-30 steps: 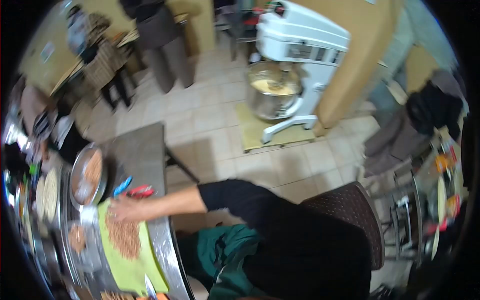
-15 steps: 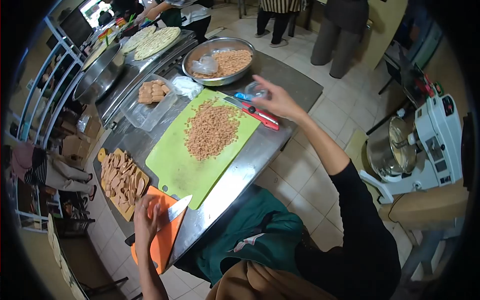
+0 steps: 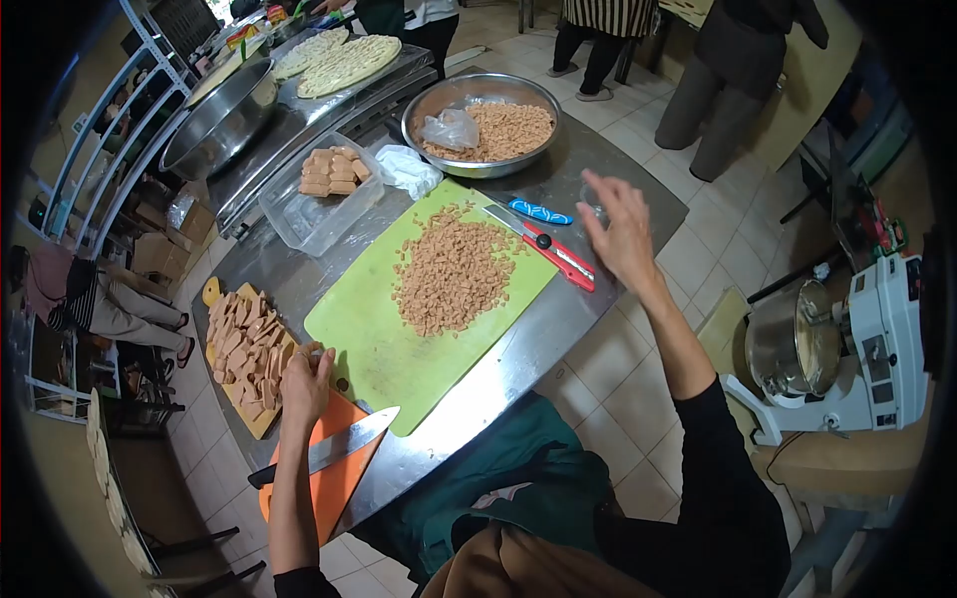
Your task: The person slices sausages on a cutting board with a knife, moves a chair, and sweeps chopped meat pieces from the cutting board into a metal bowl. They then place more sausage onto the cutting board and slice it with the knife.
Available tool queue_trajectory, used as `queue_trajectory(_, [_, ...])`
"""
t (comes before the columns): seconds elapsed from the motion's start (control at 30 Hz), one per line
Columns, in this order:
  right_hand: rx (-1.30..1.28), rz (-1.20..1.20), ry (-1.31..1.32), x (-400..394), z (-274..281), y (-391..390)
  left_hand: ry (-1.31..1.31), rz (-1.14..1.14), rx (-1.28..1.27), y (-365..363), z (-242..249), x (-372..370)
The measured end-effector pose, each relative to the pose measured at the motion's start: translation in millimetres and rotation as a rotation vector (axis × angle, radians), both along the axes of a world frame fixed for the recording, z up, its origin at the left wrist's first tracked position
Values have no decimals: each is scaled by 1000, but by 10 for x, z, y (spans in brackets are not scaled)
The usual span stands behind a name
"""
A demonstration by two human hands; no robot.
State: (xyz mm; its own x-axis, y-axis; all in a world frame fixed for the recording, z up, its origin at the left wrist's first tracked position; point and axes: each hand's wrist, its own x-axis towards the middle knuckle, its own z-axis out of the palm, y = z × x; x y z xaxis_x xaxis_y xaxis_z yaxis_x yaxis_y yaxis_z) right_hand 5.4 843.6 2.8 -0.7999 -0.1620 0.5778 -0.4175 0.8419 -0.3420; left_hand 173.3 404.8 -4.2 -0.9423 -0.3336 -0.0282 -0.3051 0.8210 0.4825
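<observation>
My left hand [image 3: 306, 384] hovers with loosely bent fingers beside sausage slices [image 3: 244, 344] on a wooden board [image 3: 261, 424]; nothing shows in it. Below it, a knife [image 3: 349, 441] with a black handle lies across an orange cutting board [image 3: 334, 488]. Over the table's right side, my right hand [image 3: 626, 234] has a small clear round object [image 3: 596, 197] between thumb and fingers, mostly hidden. Near that hand lie a red box cutter [image 3: 558, 257] and a blue patterned item [image 3: 540, 210]. Diced sausage [image 3: 454, 271] is heaped on a green cutting board [image 3: 369, 359].
Behind the green board stand a steel bowl [image 3: 419, 149] of diced sausage with a plastic bag, a white cloth [image 3: 409, 171] and a clear container [image 3: 289, 231] with sausages. A stand mixer [image 3: 867, 344] is at right. Flat dough rounds [image 3: 349, 65] and other people are at the back.
My right hand has moved right, away from the blue item, and the clear object has shifted with it. My left hand has moved off the knife blade toward the slices. The view has shifted slightly.
</observation>
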Motion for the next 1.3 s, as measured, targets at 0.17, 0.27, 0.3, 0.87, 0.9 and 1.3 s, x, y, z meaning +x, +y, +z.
queue_trajectory(0.17, [26, 216, -365, 242, -182, -262, 17, 62, 141, -129, -135, -65])
queue_trajectory(0.27, [83, 171, -382, 178, -350, -294, 42, 95, 274, -201, -234, -90])
queue_trajectory(0.3, [87, 158, -378, 154, -375, -295, 41, 95, 287, -200, -231, -110])
queue_trajectory(0.87, [-12, 144, -54, 81, -304, -367, 17, 132, 246, -325, -394, -135])
queue_trajectory(0.9, [-86, 189, -85, 83, -304, -387, -1, 134, 236, -313, -374, -144])
queue_trajectory(1.3, [-111, 239, -121, 265, -379, -636, 301, 22, 61, -30, -265, 159])
